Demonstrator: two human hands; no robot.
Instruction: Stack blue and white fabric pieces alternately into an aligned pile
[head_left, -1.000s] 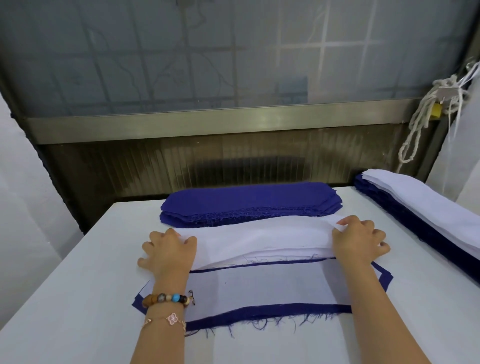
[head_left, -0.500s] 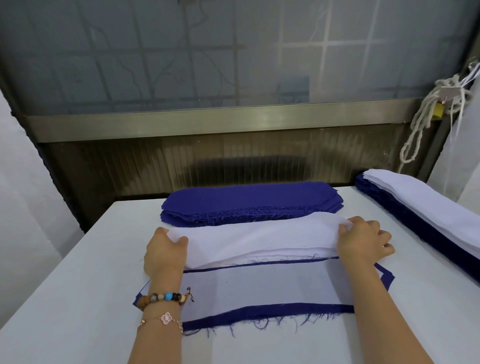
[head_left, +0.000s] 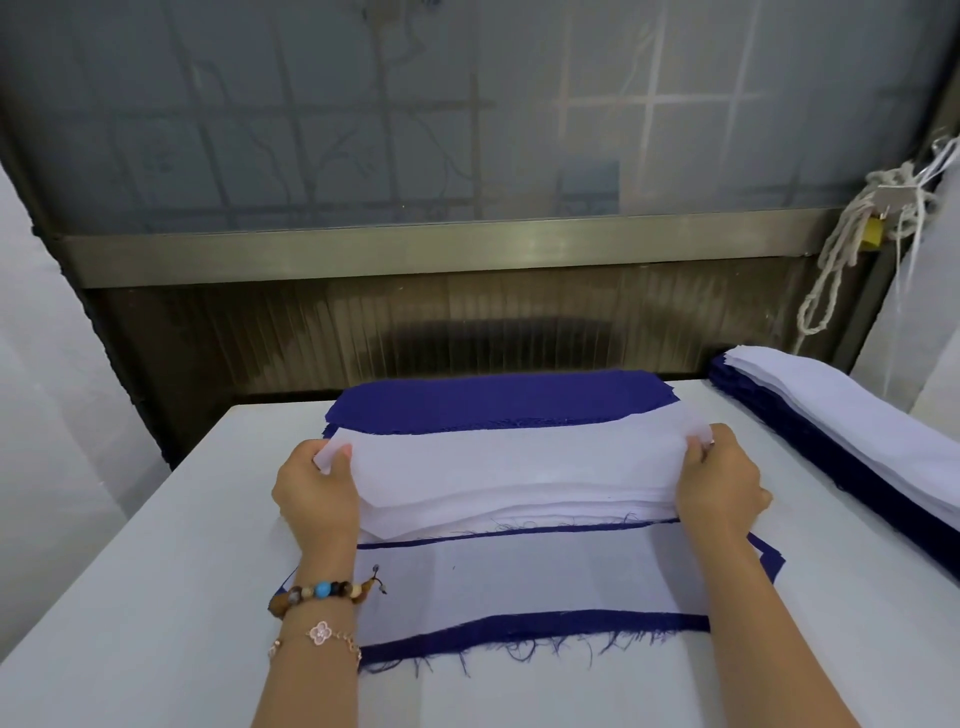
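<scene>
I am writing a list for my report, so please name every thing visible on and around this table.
table: one, white, under everything.
blue stack: one, blue, far middle.
white stack: one, white, in front of the blue stack.
top sheet: one, white, raised above the white stack.
pile: one, white sheet on blue, near edge.
right pile: one, white over blue, right edge.
rope: one, off-white, hanging far right.
bracelets: two, beaded and gold, left wrist.
hands: two; left hand and right hand grip the top sheet's ends.
</scene>
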